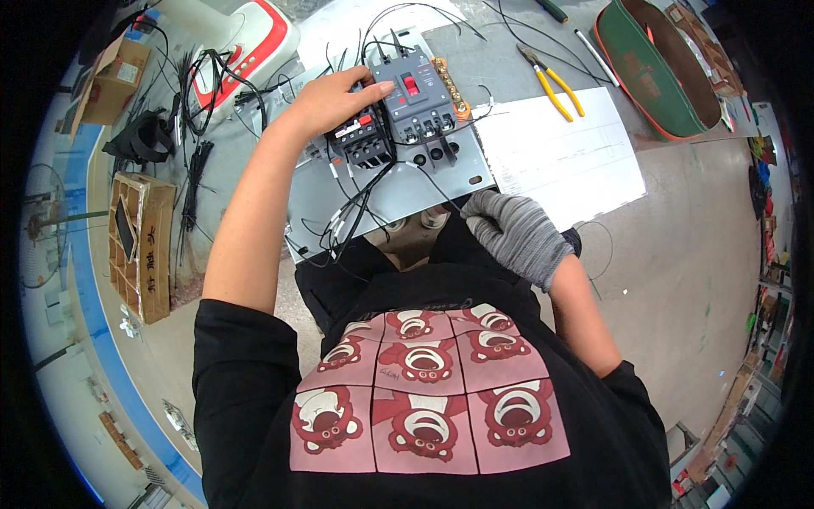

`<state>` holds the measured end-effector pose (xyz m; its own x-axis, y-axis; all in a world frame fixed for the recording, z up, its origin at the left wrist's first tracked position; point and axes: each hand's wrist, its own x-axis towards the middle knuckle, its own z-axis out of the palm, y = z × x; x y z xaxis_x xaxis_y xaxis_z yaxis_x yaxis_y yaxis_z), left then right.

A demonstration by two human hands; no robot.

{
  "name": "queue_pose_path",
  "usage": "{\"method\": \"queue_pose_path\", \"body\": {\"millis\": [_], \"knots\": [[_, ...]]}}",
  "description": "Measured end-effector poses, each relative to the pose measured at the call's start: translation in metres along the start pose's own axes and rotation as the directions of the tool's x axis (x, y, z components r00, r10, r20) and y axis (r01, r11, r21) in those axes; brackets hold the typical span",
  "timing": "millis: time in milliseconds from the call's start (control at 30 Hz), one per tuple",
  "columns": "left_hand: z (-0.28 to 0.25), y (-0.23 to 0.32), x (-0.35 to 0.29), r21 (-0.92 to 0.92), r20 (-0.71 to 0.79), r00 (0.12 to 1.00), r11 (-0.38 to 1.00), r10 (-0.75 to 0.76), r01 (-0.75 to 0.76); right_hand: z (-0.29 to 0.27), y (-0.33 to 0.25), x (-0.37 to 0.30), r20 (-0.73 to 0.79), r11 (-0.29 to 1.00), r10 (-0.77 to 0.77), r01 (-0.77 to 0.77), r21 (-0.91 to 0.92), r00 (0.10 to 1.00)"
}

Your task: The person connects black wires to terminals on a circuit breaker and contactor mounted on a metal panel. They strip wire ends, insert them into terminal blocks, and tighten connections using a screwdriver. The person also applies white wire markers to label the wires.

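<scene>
A grey metal mounting plate extends over the table's front edge above my lap. It carries a grey circuit breaker with a red switch, and left of that a dark contactor. My bare left hand is closed over the contactor's upper part, its thumb against the breaker's left side. The fingertips are partly hidden. My right hand, in a grey knitted glove, is closed at the plate's front right corner. Its fingers pinch a thin black wire that runs up toward the breaker. More black wires hang over the plate's front.
Yellow-handled pliers lie by white paper sheets on the right. Beyond them stands a green tool bag. At left are a wooden compartment box, bundled black wires and a red-and-white device. A brass terminal strip borders the breaker.
</scene>
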<state>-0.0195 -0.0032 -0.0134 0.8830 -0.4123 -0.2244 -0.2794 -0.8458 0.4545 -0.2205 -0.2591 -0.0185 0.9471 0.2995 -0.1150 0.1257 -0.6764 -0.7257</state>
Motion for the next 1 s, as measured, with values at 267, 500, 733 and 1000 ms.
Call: {"method": "queue_pose_path", "body": {"millis": [267,500,733,1000], "knots": [[0.000,-0.001,0.002,0.022,-0.005,1.000,1.000,-0.007,0.007,-0.013,-0.006,0.010,-0.167,1.000,0.017,-0.012,0.027,0.986],[0.000,0.002,0.000,0.007,0.004,1.000,1.000,-0.008,0.008,0.001,0.000,0.009,-0.052,0.982,0.097,-0.104,-0.160,0.994],[0.000,0.000,0.002,0.023,0.007,1.000,1.000,-0.004,0.004,0.015,0.015,0.008,-0.129,0.986,0.078,-0.096,-0.139,0.989],[-0.001,0.002,-0.001,0.000,0.010,1.000,1.000,0.012,-0.012,0.005,-0.008,0.015,-0.174,0.997,0.071,-0.076,-0.019,0.982]]}}
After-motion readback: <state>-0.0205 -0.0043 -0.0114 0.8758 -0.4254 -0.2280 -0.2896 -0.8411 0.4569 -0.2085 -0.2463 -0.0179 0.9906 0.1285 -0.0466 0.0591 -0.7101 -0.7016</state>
